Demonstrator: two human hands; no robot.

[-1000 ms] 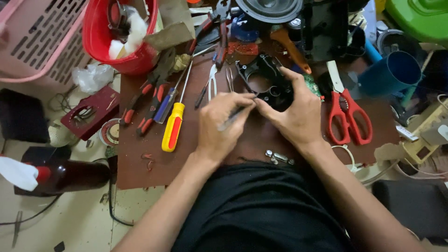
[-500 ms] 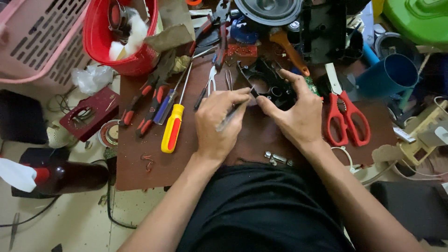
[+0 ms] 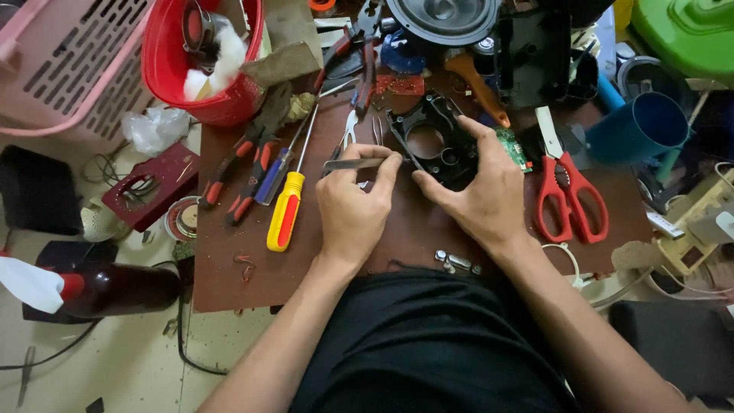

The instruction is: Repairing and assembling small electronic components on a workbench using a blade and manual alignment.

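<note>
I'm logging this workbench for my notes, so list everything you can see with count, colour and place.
black plastic frame: one, black, board centre
tweezers: one, silver, left of frame
screwdriver: one, yellow and red handle, board left
pliers: two, red-black handles, beside screwdriver
scissors: one, red, board right
bowl: one, red, top left
basket: one, pink, far left
cup: one, blue, right
speaker cone: one, black, top
left hand: grip on tweezers
right hand: holding frame
</note>
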